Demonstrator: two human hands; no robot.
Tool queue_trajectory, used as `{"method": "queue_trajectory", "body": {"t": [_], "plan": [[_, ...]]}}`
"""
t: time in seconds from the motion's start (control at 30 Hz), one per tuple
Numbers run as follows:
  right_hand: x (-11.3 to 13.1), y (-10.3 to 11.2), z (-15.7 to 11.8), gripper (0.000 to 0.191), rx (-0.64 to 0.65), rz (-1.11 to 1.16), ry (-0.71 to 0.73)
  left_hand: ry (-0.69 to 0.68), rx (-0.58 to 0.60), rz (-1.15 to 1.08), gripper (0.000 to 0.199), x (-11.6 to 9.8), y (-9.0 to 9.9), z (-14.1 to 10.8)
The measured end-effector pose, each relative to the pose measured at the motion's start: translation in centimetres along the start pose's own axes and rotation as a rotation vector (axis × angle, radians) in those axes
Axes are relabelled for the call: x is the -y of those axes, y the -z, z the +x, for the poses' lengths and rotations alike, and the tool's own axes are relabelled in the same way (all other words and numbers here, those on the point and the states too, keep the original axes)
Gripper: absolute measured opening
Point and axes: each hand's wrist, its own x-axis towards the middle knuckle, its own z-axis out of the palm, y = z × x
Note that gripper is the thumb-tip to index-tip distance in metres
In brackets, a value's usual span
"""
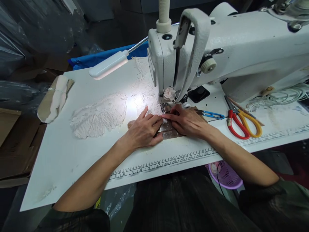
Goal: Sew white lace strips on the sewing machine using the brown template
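Note:
My left hand (147, 129) rests on the sewing machine bed, its fingers curled together on the edge of a strip of white lace (154, 106). My right hand (189, 121) comes in from the other side, with finger and thumb closed on the same lace. The fingertips of both hands nearly meet just in front of the presser foot (166, 109). Part of the lace is hidden under the fingers. The white sewing machine (166, 61) stands over it, and a brownish metal plate (172, 133) shows below the hands.
Gathered white lace (101, 112) lies on the left of the table. A lit lamp (109, 66) hangs above it. Blue thread snips (213, 114) and red-and-yellow scissors (243, 124) lie on the right. A printed ruler (166, 163) follows the front edge; a purple basket (228, 177) is below.

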Motion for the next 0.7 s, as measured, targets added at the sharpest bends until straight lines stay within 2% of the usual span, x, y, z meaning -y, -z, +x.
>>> {"method": "queue_trajectory", "body": {"t": [0.23, 0.37, 0.7], "plan": [[0.1, 0.0, -0.1, 0.037, -0.006, 0.04, -0.02, 0.016, 0.015, 0.012, 0.041, 0.4, -0.4, 0.1], [-0.1, 0.0, -0.2, 0.036, -0.023, 0.056, 0.02, 0.053, 0.022, 0.02, 0.041, 0.4, -0.5, 0.3], [1.3, 0.8, 0.4, 0.036, 0.021, -0.086, -0.021, 0.123, 0.057, -0.025, 0.044, 0.6, -0.6, 0.8]]}}
